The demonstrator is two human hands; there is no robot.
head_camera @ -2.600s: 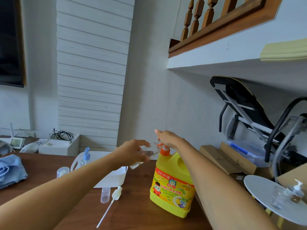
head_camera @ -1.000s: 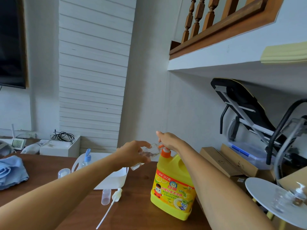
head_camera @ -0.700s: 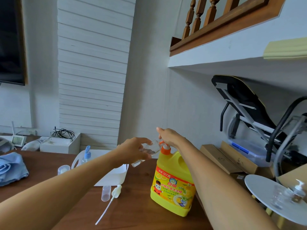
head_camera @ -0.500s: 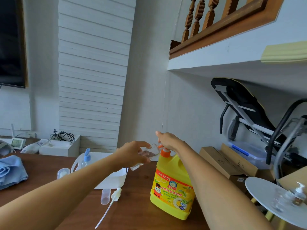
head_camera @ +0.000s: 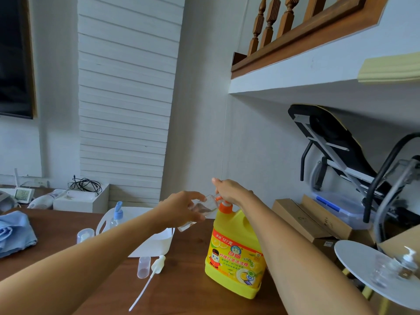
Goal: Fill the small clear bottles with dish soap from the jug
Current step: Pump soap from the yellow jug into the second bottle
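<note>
Fingers of the left hand (head_camera: 181,210) curl round the tilted small clear bottle (head_camera: 205,205) at frame centre, its mouth hidden by the right hand (head_camera: 231,192), whose grip on the orange pump (head_camera: 225,207) cannot be told; the yellow jug (head_camera: 234,253) on the surface (head_camera: 193,292) is labelled "127".

Lived-in home interior: wooden stair balusters (head_camera: 270,21) above a white ledge (head_camera: 295,78), folded exercise bench (head_camera: 329,142) stowed beneath, cardboard boxes (head_camera: 302,221), wooden table (head_camera: 181,287) cluttered with blue cloth (head_camera: 13,233) and household dish soap jug (head_camera: 234,253)

"白猫" and "127克" on jug (head_camera: 234,253)
</note>
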